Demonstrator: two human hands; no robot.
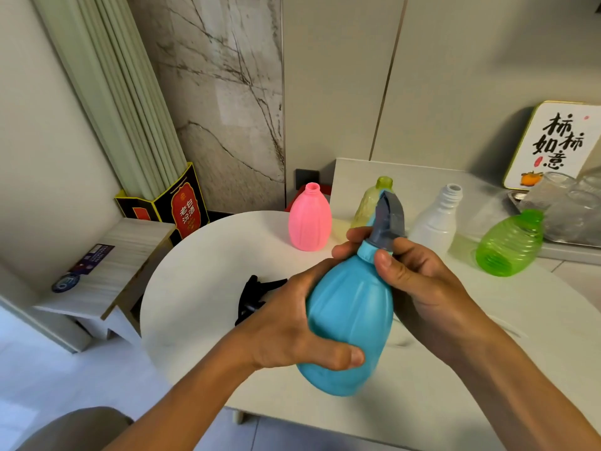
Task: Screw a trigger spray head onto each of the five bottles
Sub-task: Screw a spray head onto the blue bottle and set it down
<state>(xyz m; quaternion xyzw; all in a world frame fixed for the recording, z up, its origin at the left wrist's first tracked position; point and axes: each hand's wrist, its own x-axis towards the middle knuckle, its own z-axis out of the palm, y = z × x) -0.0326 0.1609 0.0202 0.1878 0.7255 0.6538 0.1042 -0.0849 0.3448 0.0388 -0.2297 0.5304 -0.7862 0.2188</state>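
I hold a blue bottle [349, 320] tilted above the white table [201, 271], my left hand [286, 320] wrapped around its body. My right hand [419, 281] pinches the blue collar at its neck, where a grey trigger spray head [388, 219] sits. Behind stand a pink bottle [309, 219], a yellow-green bottle [372, 203] partly hidden by the spray head, and a white bottle [437, 219], all with bare necks. A bright green bottle [509, 244] leans at the right. Black spray heads [257, 294] lie on the table, partly behind my left hand.
A framed calligraphy sign [553, 144] and clear glasses on a tray [572, 203] stand at the back right. A black and red box [182, 203] with pale rods leans at the left beside a low wooden stool [107, 271].
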